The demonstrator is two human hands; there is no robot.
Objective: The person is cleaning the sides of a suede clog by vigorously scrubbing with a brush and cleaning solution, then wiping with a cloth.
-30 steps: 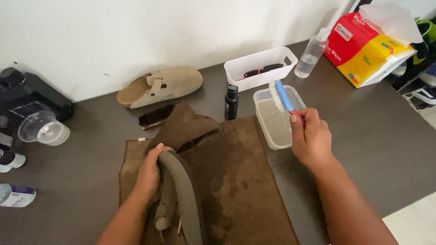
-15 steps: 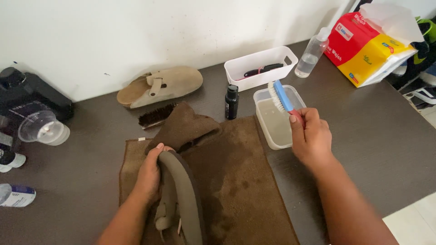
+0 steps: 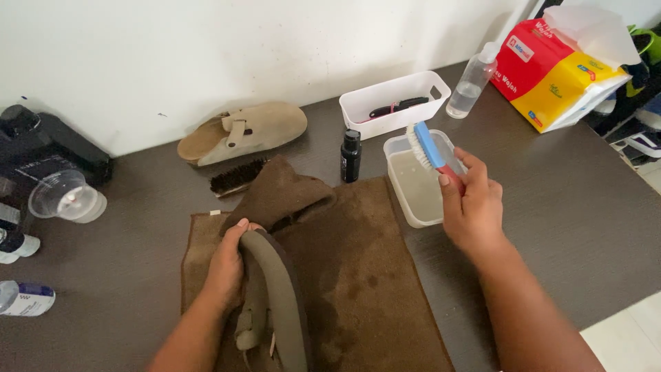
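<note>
My left hand (image 3: 226, 265) grips a beige clog (image 3: 275, 303) held on its side, sole facing right, over a brown towel (image 3: 358, 275) with damp patches. My right hand (image 3: 471, 207) holds a blue and red brush (image 3: 428, 147) by its handle, white bristles facing left, above a clear tub of cloudy water (image 3: 416, 182). The towel's far corner is bunched up just beyond my left hand.
The matching clog (image 3: 241, 131) and a dark bristle brush (image 3: 236, 177) lie near the wall. A small black bottle (image 3: 351, 155), a white basket (image 3: 394, 100), a clear spray bottle (image 3: 471, 81), a tissue pack (image 3: 561, 69) and a plastic cup (image 3: 65, 196) stand around.
My right index finger has lifted off the brush handle; otherwise the brush stays over the tub. My left hand and the clog have not moved.
</note>
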